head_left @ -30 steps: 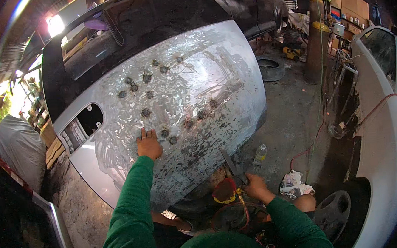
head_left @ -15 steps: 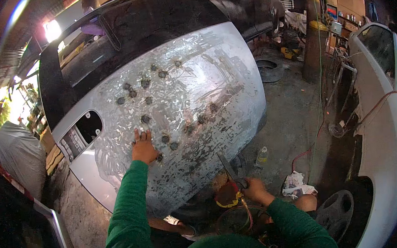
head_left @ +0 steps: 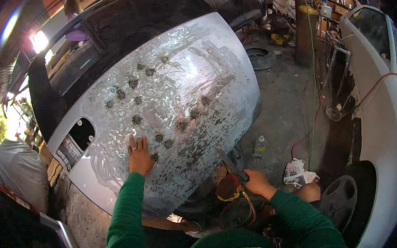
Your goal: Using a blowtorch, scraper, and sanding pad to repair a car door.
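Observation:
A silver car door (head_left: 216, 53), scraped in patches and dotted with several dark round burn-like marks, slants in front of me. Flat on its lower left part lies my left hand (head_left: 139, 156), open with the fingers spread, just left of a dark mark. My right hand (head_left: 257, 183) is closed around the dark handle of a long flat metal tool that looks like a body file (head_left: 229, 163). This tool's far end points up and left, by the door's lower edge; whether it touches the panel I cannot tell.
Right of the door are a clear bottle (head_left: 259, 146), a tire (head_left: 260, 57) and crumpled newspaper (head_left: 298, 172). A tall gas cylinder (head_left: 305, 33) stands behind, with hoses trailing down. A pale car body (head_left: 375, 88) lines the right side; a grey-covered object (head_left: 20, 168) is at left.
The view has shifted, so the door appears lower-left than before. My left hand still rests on the panel, its fingers more spread. My right hand still grips the tool.

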The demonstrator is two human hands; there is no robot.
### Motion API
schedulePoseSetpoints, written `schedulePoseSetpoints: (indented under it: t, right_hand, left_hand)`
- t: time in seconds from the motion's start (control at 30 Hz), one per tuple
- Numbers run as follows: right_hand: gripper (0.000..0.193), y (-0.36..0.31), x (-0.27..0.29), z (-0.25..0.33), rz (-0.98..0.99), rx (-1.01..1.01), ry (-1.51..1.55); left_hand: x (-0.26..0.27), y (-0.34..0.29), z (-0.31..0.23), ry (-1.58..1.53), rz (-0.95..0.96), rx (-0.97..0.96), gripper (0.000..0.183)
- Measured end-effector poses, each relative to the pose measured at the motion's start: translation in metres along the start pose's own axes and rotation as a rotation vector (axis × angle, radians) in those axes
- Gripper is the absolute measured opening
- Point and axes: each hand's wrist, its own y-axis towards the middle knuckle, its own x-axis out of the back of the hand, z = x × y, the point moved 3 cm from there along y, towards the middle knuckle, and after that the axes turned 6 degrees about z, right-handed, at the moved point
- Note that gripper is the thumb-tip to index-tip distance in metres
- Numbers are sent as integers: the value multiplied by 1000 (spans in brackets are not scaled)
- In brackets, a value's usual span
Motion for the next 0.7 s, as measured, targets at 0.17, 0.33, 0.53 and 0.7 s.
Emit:
schedulePoseSetpoints:
  t: [0.17,0.33,0.53,0.7]
  right_hand:
    - [73,-8,6,5,73,-28,74]
    - [73,-9,14,23,165,-38,59]
    - [70,-18,11,17,66,-15,62]
    - [68,-29,20,25,26,-18,113]
  left_hand:
    - [14,-15,-22,78,123,92,125]
    - [1,-7,-15,117,88,95,129]
    - [8,-15,-16,102,109,104,135]
    - [13,-23,-7,105,156,121,138]
